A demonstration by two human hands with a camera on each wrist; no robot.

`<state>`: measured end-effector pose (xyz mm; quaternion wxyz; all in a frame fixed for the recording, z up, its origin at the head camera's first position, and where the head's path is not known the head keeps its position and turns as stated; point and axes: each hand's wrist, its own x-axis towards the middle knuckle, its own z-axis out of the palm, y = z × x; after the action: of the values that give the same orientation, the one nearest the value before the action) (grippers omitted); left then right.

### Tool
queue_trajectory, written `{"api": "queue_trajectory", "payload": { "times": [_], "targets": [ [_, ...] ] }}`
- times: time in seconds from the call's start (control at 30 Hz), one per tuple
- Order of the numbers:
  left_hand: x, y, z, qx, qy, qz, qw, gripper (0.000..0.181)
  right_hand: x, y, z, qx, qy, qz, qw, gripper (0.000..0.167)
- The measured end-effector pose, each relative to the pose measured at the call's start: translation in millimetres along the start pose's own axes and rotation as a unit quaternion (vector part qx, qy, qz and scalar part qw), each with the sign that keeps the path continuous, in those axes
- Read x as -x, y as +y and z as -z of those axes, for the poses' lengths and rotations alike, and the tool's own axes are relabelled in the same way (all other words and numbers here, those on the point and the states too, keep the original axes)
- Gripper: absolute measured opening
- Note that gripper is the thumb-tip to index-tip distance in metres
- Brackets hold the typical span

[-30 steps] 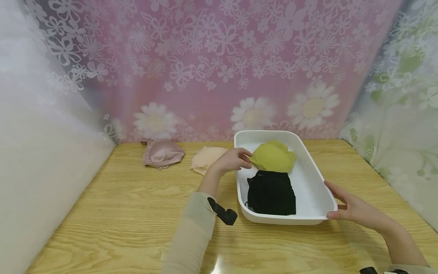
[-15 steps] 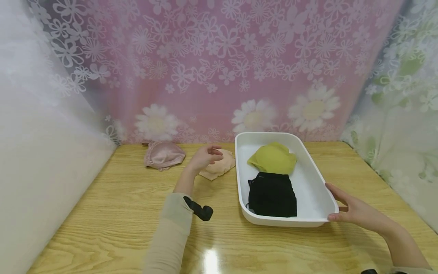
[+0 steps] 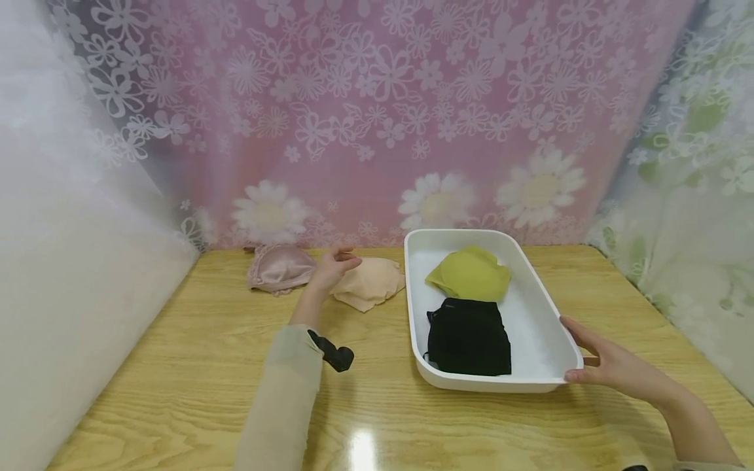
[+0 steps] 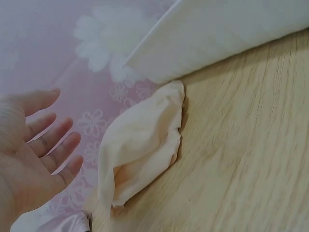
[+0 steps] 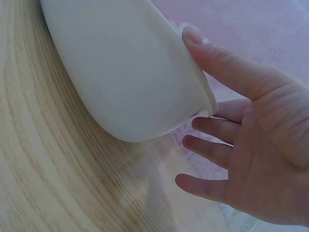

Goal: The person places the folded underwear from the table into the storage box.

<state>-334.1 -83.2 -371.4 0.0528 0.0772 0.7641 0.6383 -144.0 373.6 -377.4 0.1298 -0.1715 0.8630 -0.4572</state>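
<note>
My left hand (image 3: 334, 268), fingers loosely spread, hovers over the gap between a dusty-pink satin bra (image 3: 279, 269) and a beige scallop-edged garment (image 3: 372, 282). The left wrist view shows its palm holding nothing, apart from the crumpled beige garment (image 4: 140, 140). At the near right corner of a white plastic tray (image 3: 538, 327), my right hand (image 3: 618, 369) holds the rim between thumb and fingers. In the right wrist view the thumb (image 5: 222, 60) lies along the tray's rim. Inside the tray, a yellow-green bra (image 3: 471, 275) lies behind a folded black garment (image 3: 469, 337).
The tray stands on a wood-grain table (image 3: 194, 366). A pink floral curtain (image 3: 365, 131) hangs right behind the table's back edge. Pale sheets border the left (image 3: 76, 229) and right sides. A black wrist-worn camera (image 3: 336, 356) juts from my left sleeve.
My left hand has moved left from the tray's left rim, past the beige garment toward the pink bra. The beige garment was shifted slightly right. My right hand stays at the tray corner.
</note>
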Motion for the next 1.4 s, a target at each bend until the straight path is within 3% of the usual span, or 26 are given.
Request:
{"api": "queue_trajectory", "payload": {
  "times": [0.27, 0.63, 0.8, 1.13, 1.4],
  "targets": [
    [-2.5, -9.1, 5.9, -0.005, 0.042, 0.025, 0.9988, 0.053, -0.4, -1.1, -0.5, -0.003, 0.001, 0.010, 0.9999, 0.086],
    [-10.8, -30.3, 5.1, -0.092, 0.037, 0.038, 0.9943, 0.063, 2.1, 1.5, -0.2, 0.000, 0.005, 0.014, 0.9999, 0.086],
    [-12.6, -36.7, 3.0, -0.092, 0.020, 0.046, 0.9945, 0.067, 2.5, 1.3, -0.3, -0.001, 0.005, 0.011, 0.9999, 0.086],
    [-23.0, -39.6, -4.1, -0.071, 0.024, 0.059, 0.9954, 0.077, 1.9, -2.0, -0.4, -0.003, 0.006, 0.000, 1.0000, 0.085],
    [-23.0, -40.6, -10.0, -0.131, 0.035, 0.079, 0.9876, 0.076, 2.9, -0.5, -0.1, -0.007, 0.005, 0.001, 1.0000, 0.085]
  ]
}}
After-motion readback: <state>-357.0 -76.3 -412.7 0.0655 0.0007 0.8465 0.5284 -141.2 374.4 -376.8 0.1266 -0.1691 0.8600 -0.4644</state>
